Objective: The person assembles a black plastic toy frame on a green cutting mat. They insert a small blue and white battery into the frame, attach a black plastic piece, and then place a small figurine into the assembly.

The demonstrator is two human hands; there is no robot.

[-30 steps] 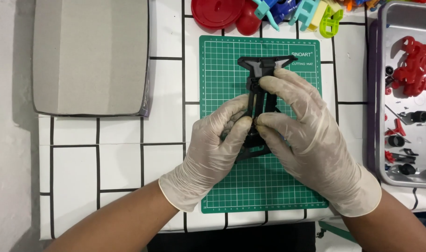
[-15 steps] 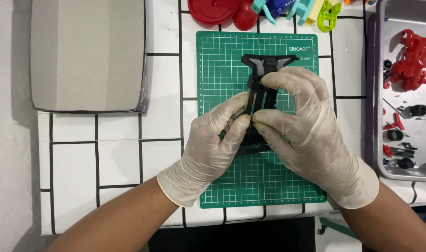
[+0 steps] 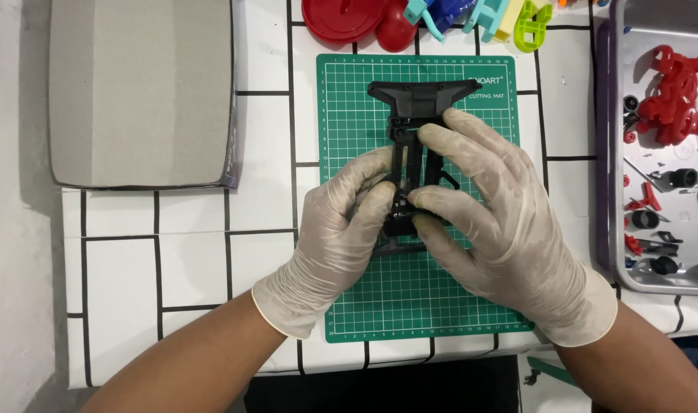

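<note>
Metal tray [image 3: 611, 153] far right of your grip holds red claw-like parts [image 3: 674, 95], small black wheels & bits. Grey box lid [image 3: 138, 92] sits upper left, nothing in it. Both gloved hands are closed on the black plastic frame [image 3: 422, 95] over the green cutting mat [image 3: 422, 306]: left hand [image 3: 337, 237] pinches its lower side, right hand [image 3: 490, 222] clamps mid & lower part. Vs a sec ago, grip barely shifted. Desk [image 3: 188, 268] left of mat has open room; red & blue toys [image 3: 349, 17] crowd the top edge.
</note>
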